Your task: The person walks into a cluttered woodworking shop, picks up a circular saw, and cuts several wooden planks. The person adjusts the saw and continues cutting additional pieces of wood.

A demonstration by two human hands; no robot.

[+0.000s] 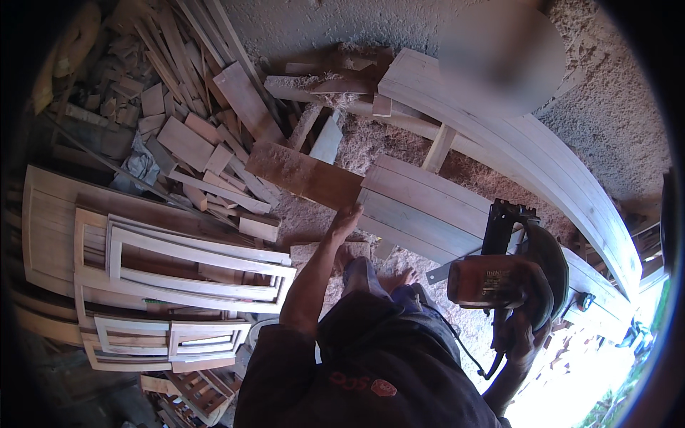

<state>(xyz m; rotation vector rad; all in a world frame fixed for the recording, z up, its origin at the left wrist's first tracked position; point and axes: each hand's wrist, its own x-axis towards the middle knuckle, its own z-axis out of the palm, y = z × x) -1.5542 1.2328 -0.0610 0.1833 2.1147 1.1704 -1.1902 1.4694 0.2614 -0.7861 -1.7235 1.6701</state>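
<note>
My right hand [524, 335] is wrapped around the rear handle of a circular saw [486, 282] with a dark red motor housing and black guard. I hold it over the right part of a long pale panel of joined planks [421, 207]. A power cord [467, 349] hangs from the saw in a loop. On the panel's left end, near the brown board [303, 175], my left hand [347, 220] grips the edge; its fingertips are partly hidden. Beside the saw, a flat metal blade-like strip [439, 274] sticks out past the panel's near edge. A small tape measure [586, 299] lies farther right.
Another long planked panel [514, 135] curves along the far side. Offcuts [189, 143] are heaped at the far left. Pale wooden frames [193, 267] are stacked at the left. Sawdust and shavings [364, 143] cover the floor. A blurred round shape hangs at the top right.
</note>
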